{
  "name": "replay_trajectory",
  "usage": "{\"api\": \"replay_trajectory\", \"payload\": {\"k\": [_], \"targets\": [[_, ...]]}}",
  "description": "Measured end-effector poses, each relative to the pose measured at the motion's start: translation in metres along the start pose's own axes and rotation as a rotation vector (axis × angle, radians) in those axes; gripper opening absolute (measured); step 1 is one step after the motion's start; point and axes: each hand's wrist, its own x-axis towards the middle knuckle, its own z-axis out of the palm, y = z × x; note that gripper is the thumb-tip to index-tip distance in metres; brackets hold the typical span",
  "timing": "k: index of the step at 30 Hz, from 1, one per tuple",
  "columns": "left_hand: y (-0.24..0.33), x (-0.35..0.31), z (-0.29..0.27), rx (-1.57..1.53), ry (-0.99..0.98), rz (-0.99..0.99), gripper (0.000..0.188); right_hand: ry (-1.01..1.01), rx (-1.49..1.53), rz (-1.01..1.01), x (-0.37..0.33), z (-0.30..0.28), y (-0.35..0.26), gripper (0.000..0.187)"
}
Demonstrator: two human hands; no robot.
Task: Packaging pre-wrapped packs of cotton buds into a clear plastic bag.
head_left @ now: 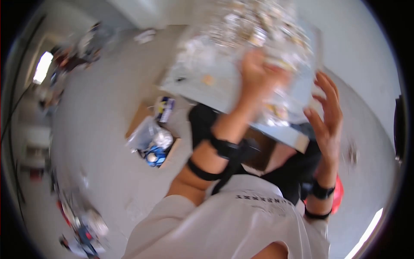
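On the table [222,88], heaped packets [254,21] lie beyond left hand [260,77], grip unclear; right hand [329,118] spread.

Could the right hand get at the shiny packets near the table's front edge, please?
Probably yes: the right hand is open beside the table, near those shiny packets, and nothing visible blocks the way between.

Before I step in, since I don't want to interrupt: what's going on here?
A person's left hand, blurred, is over shiny small items heaped on a pale table; whether it grips anything is unclear. The right hand is open by the table's right side. Left of the table, an open cardboard box sits on the floor.
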Motion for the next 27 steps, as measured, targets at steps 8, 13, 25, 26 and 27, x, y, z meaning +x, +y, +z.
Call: {"api": "replay_trajectory", "payload": {"k": [8, 13, 25, 26, 27], "targets": [[0.044, 0.003, -0.024, 0.1, -0.093, 0.185, 0.042, 0.301, -0.232, 0.629, -0.069, -0.031, 0.017, 0.042], [0.029, -0.027, 0.019, 0.696, -0.452, -0.026, 0.042, 0.204, -0.499, 0.319, -0.064, -0.018, 0.03, 0.054], [0.002, -0.052, -0.003, 1.164, -0.389, 0.935, 0.035, -0.082, -0.429, 0.351, -0.038, -0.003, 0.021, 0.008], [0.004, -0.056, -0.001, 1.01, -0.384, 0.767, 0.041, -0.093, -0.387, 0.34, -0.036, -0.004, 0.02, 0.008], [0.001, -0.057, -0.006, 0.906, -0.363, 0.649, 0.043, -0.104, -0.344, 0.323, -0.034, -0.005, 0.02, 0.008]]}}
